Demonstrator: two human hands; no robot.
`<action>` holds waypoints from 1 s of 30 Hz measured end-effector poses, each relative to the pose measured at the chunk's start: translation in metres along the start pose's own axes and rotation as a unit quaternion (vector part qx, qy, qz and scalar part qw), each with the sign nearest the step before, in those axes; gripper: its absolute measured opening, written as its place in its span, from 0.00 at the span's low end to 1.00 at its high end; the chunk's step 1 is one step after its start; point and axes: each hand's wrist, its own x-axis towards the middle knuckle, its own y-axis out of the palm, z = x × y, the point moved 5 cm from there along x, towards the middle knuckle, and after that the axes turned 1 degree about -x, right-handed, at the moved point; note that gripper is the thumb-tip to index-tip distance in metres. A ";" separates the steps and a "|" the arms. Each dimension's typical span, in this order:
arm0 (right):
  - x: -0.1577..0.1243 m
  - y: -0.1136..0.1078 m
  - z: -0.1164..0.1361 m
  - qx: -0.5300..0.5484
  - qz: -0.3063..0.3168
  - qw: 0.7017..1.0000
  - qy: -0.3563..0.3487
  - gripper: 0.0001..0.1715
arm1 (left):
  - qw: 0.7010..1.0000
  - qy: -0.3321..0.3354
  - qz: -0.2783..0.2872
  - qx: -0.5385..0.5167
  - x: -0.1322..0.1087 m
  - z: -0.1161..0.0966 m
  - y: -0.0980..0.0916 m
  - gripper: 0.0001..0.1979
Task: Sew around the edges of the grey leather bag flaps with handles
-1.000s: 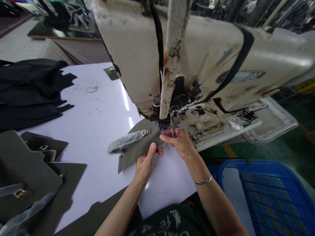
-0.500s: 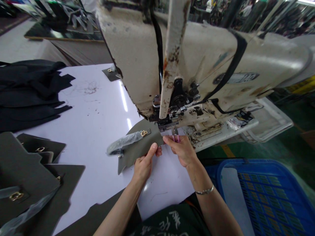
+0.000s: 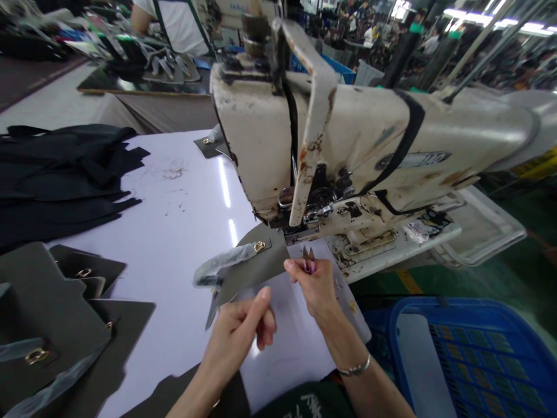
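Note:
My right hand point(image 3: 319, 287) is closed round a small pair of scissors point(image 3: 308, 260) with pink handles, blades pointing away from me. My left hand point(image 3: 247, 322) is above the tabletop with its fingers curled in and the thumb pressed over them. Whether it pinches anything is hidden. Beyond it lies a grey-green bag panel point(image 3: 256, 262), apart from my right hand. A plastic-wrapped handle point(image 3: 224, 262) with a gold ring fitting point(image 3: 260, 247) is fixed on the panel. The panel's far edge reaches under the head of the sewing machine point(image 3: 304, 215).
Several grey-green panels point(image 3: 47, 307) with wrapped handles are piled at the left, below a stack of black pieces point(image 3: 56, 180). Another panel point(image 3: 208, 146) lies behind the machine head. A blue basket point(image 3: 474, 305) stands low on the right. Thread scraps point(image 3: 174, 172) dot the white tabletop point(image 3: 174, 232).
My left hand has let go of the panel and moved toward me. My right hand, with the scissors, has drawn back from the machine. The view has tilted up.

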 end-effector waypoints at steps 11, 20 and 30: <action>0.001 0.003 0.002 0.107 -0.007 0.993 0.044 0.15 | 0.917 0.174 -0.154 0.325 0.016 -0.019 -0.073 0.26; 0.000 0.003 -0.002 0.108 -0.006 0.993 0.040 0.16 | 0.872 0.242 -0.080 0.418 0.085 -0.064 -0.051 0.27; 0.009 0.008 0.000 0.104 0.003 0.995 0.011 0.17 | 0.866 0.272 -0.093 0.409 0.098 -0.082 -0.053 0.24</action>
